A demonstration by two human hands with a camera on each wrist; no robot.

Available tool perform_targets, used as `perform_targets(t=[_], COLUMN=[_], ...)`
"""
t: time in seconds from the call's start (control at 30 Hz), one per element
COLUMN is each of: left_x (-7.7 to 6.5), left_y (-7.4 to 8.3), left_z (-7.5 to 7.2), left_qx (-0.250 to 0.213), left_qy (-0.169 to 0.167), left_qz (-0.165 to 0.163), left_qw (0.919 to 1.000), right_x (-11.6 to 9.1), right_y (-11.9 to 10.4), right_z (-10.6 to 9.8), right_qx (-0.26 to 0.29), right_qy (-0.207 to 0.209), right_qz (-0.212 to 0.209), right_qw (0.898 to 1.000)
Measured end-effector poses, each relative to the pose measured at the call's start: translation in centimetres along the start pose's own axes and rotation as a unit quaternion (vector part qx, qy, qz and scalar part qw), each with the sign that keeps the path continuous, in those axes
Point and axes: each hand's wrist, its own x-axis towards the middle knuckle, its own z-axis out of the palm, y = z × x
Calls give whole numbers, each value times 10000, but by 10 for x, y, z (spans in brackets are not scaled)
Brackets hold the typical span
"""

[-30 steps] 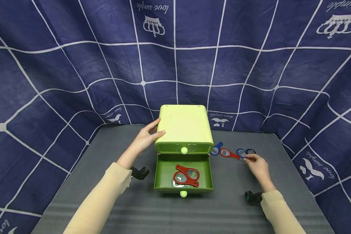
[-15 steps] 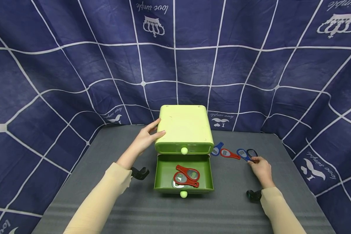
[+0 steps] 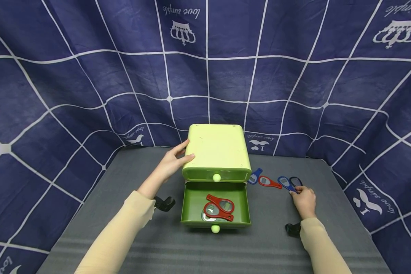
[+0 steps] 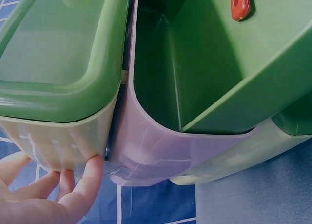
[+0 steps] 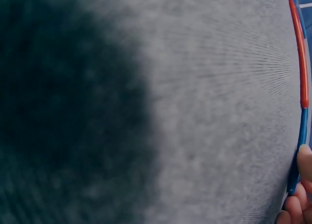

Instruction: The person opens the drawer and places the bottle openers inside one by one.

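Note:
A small drawer cabinet (image 3: 217, 146) has a pale yellow-green top. Its lower drawer (image 3: 188, 203) is pulled out, with red bottle openers (image 3: 220, 203) and a pale-headed one partly under them. My left hand (image 3: 168, 165) rests against the cabinet's left side, thumb on the top edge; in the left wrist view its fingertips touch the upper casing (image 4: 73, 143). To the right, my right hand (image 3: 305, 201) pinches the handle of a blue bottle opener (image 3: 285, 182). A dark bottle opener (image 3: 296, 181) lies beside it, its handle hidden by the fingers.
Another blue bottle opener (image 3: 255, 176) and a red bottle opener (image 3: 268, 182) lie between the cabinet and my right hand. The upper drawer (image 3: 195, 175) is closed. A blue checked curtain (image 3: 226, 76) hangs behind the grey table (image 3: 205, 255).
My right hand has shifted slightly right and towards me. The blue and dark bottle openers near it have moved a little the same way. The left hand stays on the cabinet.

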Motion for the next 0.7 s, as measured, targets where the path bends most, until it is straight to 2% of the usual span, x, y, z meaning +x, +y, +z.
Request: perform_targets(t=[0.17, 0.47, 0.7], left_x=[1, 0, 1], left_y=[0, 2, 2], left_z=[2, 2, 1], left_qx=[-15, 26, -27], left_qy=[21, 69, 57], left_qz=[-2, -29, -36], left_qw=[10000, 10000, 10000], right_x=[-1, 2, 1], right_y=[2, 0, 2], right_z=[1, -2, -6], right_qx=[12, 49, 292], right_qy=[51, -161, -463], right_qz=[-27, -55, 297], right_qw=[10000, 9998, 9981])
